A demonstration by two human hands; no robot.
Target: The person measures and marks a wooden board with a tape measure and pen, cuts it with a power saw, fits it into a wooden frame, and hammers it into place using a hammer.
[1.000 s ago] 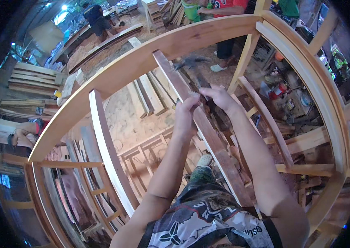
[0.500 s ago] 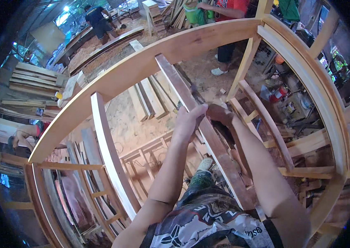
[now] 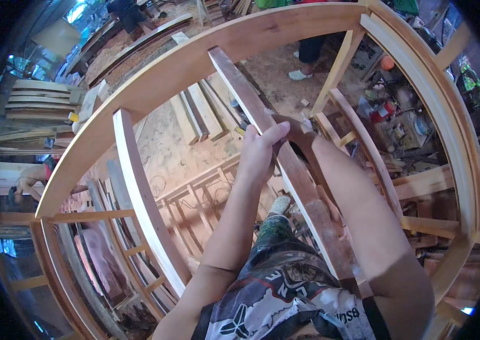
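A brown, dusty wooden rail (image 3: 302,184) runs lengthwise through the middle of a large curved wooden frame (image 3: 194,65). Wrapped round the rail's left side is my left hand (image 3: 262,146), closed, with its thumb across the top face. My right hand (image 3: 298,131) lies against the rail's right side, close to the left thumb. It is in shadow and its fingers are largely hidden, so whether it holds anything does not show. A paler rail (image 3: 146,195) stands to the left within the same frame.
Boards (image 3: 203,116) lie on the dusty floor beyond. A smaller slatted wooden frame (image 3: 194,198) is below, near my foot (image 3: 279,205). Right of me curves the frame's thick side (image 3: 449,124). One person bends at far left (image 3: 30,178); others stand at the back.
The whole scene sits higher in the picture, as my view has tilted down. Both hands remain at about the same place on the brown rail.
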